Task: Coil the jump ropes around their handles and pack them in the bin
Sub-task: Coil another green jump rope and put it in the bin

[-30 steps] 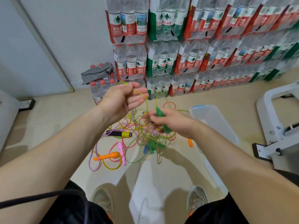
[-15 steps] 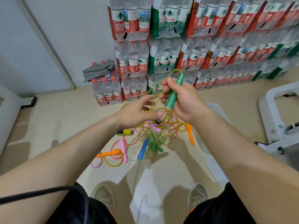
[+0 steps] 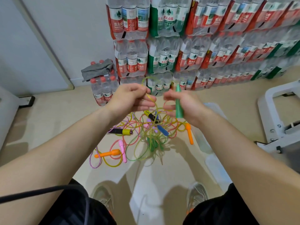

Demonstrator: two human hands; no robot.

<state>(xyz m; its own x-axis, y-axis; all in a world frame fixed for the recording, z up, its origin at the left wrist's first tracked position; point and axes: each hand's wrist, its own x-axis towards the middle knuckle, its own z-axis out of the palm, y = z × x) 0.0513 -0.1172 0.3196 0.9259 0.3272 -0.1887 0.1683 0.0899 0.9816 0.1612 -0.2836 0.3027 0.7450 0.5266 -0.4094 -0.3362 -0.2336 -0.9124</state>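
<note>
- The green handle (image 3: 178,103) is gripped in the right hand (image 3: 186,105) with the fingers (image 3: 168,96) curled round it. It is held raised and nearly upright, narrow end up, seemingly to serve as the core for winding.
- The yellow-green cord (image 3: 150,99) is pinched in the left hand (image 3: 129,98), just beside the handle. A loop rises above that hand and the rest hangs into the pile, so it is judged to be lifted for drawing free.
- Whether the cord touches the right hand's fingers cannot be told.
- The other jump ropes (image 3: 142,135) are left tangled on the floor (image 3: 48,127) below both hands.
- The clear bin (image 3: 217,171) stands to the right, partly hidden by the forearm. Packing is judged not yet begun.
</note>
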